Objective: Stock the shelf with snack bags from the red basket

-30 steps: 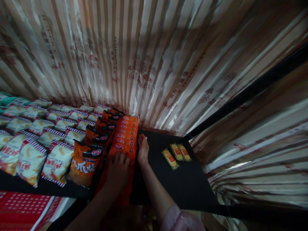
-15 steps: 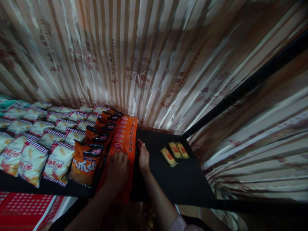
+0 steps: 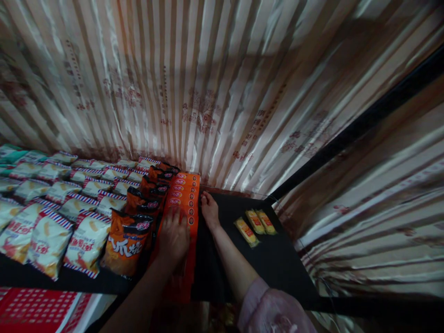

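Observation:
A row of orange packs (image 3: 183, 199) with round logos runs from the back curtain toward the front edge of the black table. My left hand (image 3: 174, 236) lies over the tops of these packs, its fingers extended forward and slightly apart. Beside the right side of the row, my right hand (image 3: 210, 212) has its fingertips at the packs' edge. Its fingers are a little bent, with nothing visible in them. Just left of the row stands an orange-and-black snack bag (image 3: 125, 243), with more of the same kind behind it.
White snack bags (image 3: 50, 243) with striped edges fill the table's left in rows. Several small yellow wrapped packs (image 3: 247, 231) lie on the black table (image 3: 277, 273) at right. A striped curtain (image 3: 194, 83), a dark pole (image 3: 347, 125) and a red basket (image 3: 34, 307) surround it.
My right hand has moved forward along the row's side, its fingers now more bent. My left hand has slid slightly forward, fingers flatter on the packs. The view has shifted slightly.

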The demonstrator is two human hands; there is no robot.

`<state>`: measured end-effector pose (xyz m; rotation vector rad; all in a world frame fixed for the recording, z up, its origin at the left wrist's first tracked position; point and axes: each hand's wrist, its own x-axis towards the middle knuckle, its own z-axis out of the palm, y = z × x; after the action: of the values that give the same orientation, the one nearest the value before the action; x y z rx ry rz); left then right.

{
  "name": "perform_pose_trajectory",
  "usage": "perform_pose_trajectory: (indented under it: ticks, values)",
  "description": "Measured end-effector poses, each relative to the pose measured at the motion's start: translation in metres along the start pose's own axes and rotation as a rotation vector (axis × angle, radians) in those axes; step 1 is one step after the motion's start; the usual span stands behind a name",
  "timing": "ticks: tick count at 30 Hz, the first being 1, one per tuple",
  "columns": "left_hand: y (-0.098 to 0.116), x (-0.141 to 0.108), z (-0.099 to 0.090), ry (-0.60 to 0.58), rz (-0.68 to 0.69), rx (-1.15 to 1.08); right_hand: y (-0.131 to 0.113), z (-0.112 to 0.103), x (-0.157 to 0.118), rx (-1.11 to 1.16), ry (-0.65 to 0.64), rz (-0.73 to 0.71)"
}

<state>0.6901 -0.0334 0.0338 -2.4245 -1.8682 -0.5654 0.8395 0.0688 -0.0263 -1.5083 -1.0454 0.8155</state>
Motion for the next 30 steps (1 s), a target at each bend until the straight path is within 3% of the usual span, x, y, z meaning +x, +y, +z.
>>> perform_pose_trajectory:
  ticks: [5, 9, 15, 21, 30]
  values:
    - [-0.002, 0.015, 0.005, 0.041, 0.025, -0.05, -0.006, -0.001, 0.019, -0.152, -0.023, 0.026]
    - [0.004, 0.034, 0.014, -0.032, 0.019, -0.053, -0.019, -0.006, 0.031, -0.231, -0.036, 0.01]
    - [0.009, 0.1, 0.019, -0.177, 0.004, -0.067, -0.031, -0.018, 0.063, -0.357, -0.056, -0.043]
    - [-0.002, 0.164, 0.033, -0.274, -0.079, -0.024, -0.035, -0.017, 0.091, -0.391, -0.081, -0.161]
    - [0.005, 0.215, 0.05, -0.338, -0.001, 0.068, -0.02, -0.007, 0.121, -0.365, -0.156, -0.131]
